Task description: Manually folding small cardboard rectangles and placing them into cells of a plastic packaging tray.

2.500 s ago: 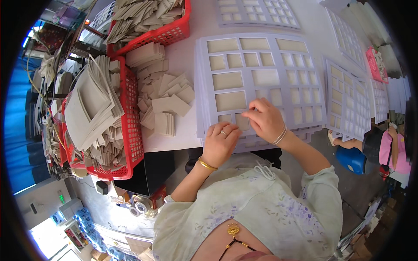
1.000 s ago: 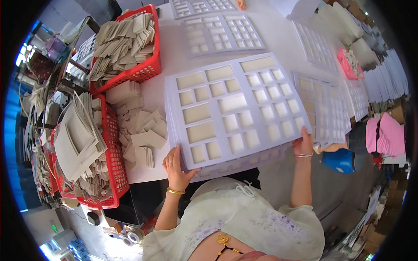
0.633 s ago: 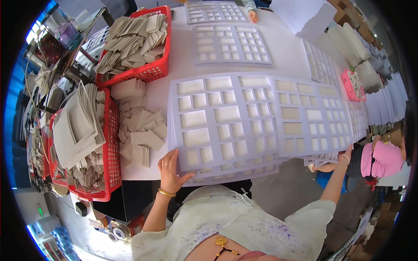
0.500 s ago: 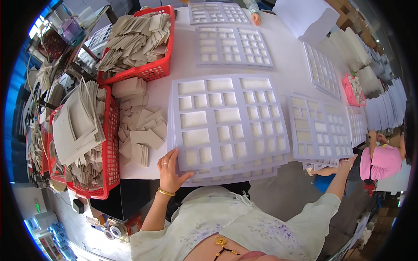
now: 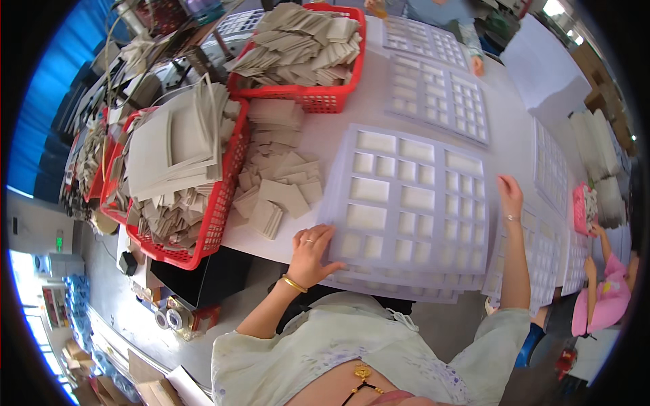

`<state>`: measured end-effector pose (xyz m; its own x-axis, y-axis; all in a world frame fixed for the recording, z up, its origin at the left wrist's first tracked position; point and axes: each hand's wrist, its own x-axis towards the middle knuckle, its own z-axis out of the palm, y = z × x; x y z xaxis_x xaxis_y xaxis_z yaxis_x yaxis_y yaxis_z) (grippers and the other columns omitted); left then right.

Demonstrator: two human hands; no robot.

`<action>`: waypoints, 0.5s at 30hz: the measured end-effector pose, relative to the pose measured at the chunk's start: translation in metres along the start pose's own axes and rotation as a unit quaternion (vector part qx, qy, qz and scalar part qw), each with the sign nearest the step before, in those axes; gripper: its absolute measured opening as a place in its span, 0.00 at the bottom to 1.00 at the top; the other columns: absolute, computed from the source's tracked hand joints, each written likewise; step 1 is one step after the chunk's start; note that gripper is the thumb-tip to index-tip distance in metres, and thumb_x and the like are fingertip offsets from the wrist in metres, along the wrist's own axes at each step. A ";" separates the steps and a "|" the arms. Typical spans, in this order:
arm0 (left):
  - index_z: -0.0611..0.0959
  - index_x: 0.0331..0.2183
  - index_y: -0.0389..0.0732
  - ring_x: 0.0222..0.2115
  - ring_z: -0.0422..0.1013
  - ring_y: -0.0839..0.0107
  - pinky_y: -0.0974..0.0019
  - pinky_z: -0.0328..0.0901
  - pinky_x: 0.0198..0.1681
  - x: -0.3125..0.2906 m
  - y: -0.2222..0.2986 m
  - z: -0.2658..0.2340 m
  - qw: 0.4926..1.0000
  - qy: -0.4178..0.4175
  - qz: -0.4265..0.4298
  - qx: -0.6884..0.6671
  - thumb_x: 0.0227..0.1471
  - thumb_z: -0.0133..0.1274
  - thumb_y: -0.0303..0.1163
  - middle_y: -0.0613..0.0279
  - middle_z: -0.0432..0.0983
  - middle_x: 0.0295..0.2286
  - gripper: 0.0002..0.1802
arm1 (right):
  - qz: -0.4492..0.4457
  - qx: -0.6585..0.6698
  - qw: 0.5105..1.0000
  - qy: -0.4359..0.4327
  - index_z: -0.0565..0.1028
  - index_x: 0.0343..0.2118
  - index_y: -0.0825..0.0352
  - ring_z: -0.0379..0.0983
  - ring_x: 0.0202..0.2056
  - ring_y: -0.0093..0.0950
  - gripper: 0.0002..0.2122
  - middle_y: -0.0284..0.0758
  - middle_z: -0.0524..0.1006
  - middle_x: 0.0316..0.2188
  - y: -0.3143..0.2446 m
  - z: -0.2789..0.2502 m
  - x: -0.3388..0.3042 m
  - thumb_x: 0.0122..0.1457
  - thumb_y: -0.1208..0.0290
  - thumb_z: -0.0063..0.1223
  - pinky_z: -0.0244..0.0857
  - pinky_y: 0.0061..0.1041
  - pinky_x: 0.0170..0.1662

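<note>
In front of me lies a stack of white frame boards with rectangular openings (image 5: 396,196), its lower sheets sticking out unevenly at the near edge. My left hand (image 5: 313,256) rests on the stack's near left corner, thumb spread from the fingers. Just past the stack's right edge is my right hand (image 5: 510,196), raised over the table with its fingers loosely extended and nothing visible in them. Beneath my right forearm, a second stack of frame boards (image 5: 535,250) is partly covered.
Red baskets of grey cardboard pieces (image 5: 233,152) (image 5: 342,100) stand at left, with loose cardboard pieces (image 5: 284,196) beside them. More frame boards (image 5: 440,98) lie farther back. A co-worker's hand (image 5: 478,65) is at the far edge; a person in pink (image 5: 602,298) is at right.
My right hand has left the near edge of the right stack and moved to beside the middle stack's right edge. My left hand stays at its corner. The view has shifted.
</note>
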<state>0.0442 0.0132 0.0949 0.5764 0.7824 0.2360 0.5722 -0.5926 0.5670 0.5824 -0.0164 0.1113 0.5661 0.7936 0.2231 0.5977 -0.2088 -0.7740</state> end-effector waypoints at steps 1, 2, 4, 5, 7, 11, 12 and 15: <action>0.69 0.52 0.39 0.50 0.62 0.57 0.53 0.50 0.54 0.000 -0.001 -0.001 1.000 0.005 0.010 -0.003 0.32 0.65 0.45 0.55 0.66 0.49 0.44 | -0.053 0.001 0.998 -0.034 0.76 0.38 0.67 0.72 0.39 0.21 0.08 0.31 0.77 0.36 -0.033 0.032 0.008 0.58 0.71 0.51 0.64 0.21 0.44; 0.69 0.51 0.39 0.49 0.62 0.56 0.54 0.51 0.54 -0.001 -0.002 -0.003 1.000 0.010 0.021 -0.005 0.32 0.66 0.43 0.54 0.66 0.48 0.44 | -0.106 0.003 0.992 -0.067 0.76 0.38 0.67 0.73 0.38 0.22 0.08 0.32 0.77 0.35 -0.064 0.065 0.015 0.57 0.72 0.52 0.65 0.21 0.44; 0.70 0.51 0.39 0.49 0.63 0.57 0.54 0.52 0.54 -0.004 -0.007 -0.007 1.000 0.021 0.014 -0.007 0.31 0.66 0.43 0.55 0.67 0.48 0.43 | -0.193 0.002 0.974 -0.119 0.76 0.38 0.66 0.73 0.39 0.25 0.09 0.34 0.78 0.34 -0.116 0.123 0.028 0.55 0.71 0.54 0.65 0.23 0.44; 0.70 0.51 0.40 0.50 0.62 0.59 0.54 0.51 0.54 -0.007 -0.011 -0.009 1.000 0.019 0.007 -0.014 0.33 0.65 0.44 0.57 0.66 0.49 0.42 | -0.220 0.006 0.966 -0.136 0.76 0.38 0.66 0.74 0.39 0.27 0.09 0.35 0.78 0.34 -0.145 0.154 0.030 0.53 0.71 0.55 0.66 0.25 0.43; 0.70 0.50 0.41 0.50 0.63 0.62 0.54 0.51 0.54 -0.013 -0.017 -0.013 0.999 0.023 -0.011 -0.031 0.35 0.64 0.45 0.59 0.67 0.49 0.40 | -0.272 0.008 0.948 -0.167 0.74 0.38 0.66 0.74 0.40 0.32 0.11 0.37 0.77 0.35 -0.197 0.214 0.033 0.51 0.71 0.57 0.66 0.28 0.44; 0.71 0.50 0.41 0.49 0.64 0.61 0.54 0.53 0.54 -0.014 -0.026 -0.014 0.998 0.034 -0.018 -0.049 0.37 0.63 0.44 0.59 0.67 0.49 0.38 | -0.409 -0.018 0.895 -0.178 0.71 0.41 0.64 0.71 0.42 0.40 0.17 0.40 0.74 0.39 -0.260 0.332 0.042 0.48 0.67 0.60 0.64 0.34 0.48; 0.71 0.50 0.41 0.49 0.64 0.61 0.54 0.53 0.54 -0.014 -0.027 -0.015 0.998 0.036 -0.017 -0.050 0.37 0.63 0.44 0.59 0.67 0.49 0.38 | -0.428 -0.037 0.883 -0.187 0.70 0.42 0.64 0.70 0.43 0.41 0.19 0.40 0.73 0.40 -0.268 0.362 0.044 0.47 0.66 0.60 0.63 0.35 0.49; 0.72 0.49 0.41 0.48 0.65 0.62 0.55 0.55 0.53 -0.017 -0.031 -0.020 0.997 0.046 -0.028 -0.063 0.38 0.63 0.44 0.60 0.68 0.49 0.36 | -0.397 -0.110 0.884 -0.219 0.68 0.43 0.65 0.69 0.45 0.41 0.21 0.42 0.71 0.42 -0.300 0.420 0.036 0.46 0.66 0.60 0.65 0.37 0.48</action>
<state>0.0053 0.0219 0.0888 0.4871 0.8310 0.2687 0.5214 -0.5235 0.6738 0.1848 0.3149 0.1032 -0.3275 0.8748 0.3571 0.8316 0.4463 -0.3306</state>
